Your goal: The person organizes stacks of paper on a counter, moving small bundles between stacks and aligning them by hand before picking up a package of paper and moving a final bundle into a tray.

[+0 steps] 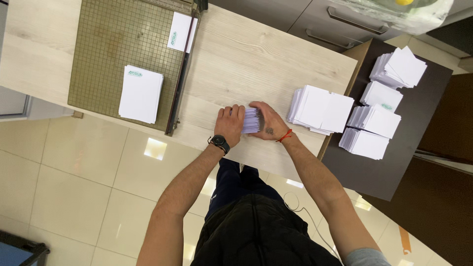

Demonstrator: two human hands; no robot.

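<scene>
Seen from above: left hand (229,125) and right hand (266,122) clamped on opposite ends of a small stack of white cards (252,120), stood on edge on the pale wooden table (236,59), long axis running hand to hand, between paper cutter (123,44) and loose card piles (320,109).

Card stack (252,120): small block of white cards, standing on edge on the light wood table, edges showing as fine lines with a bluish tint. Sits near the table's front edge, squeezed between both hands, touching each, with only its middle part visible between them.
</scene>
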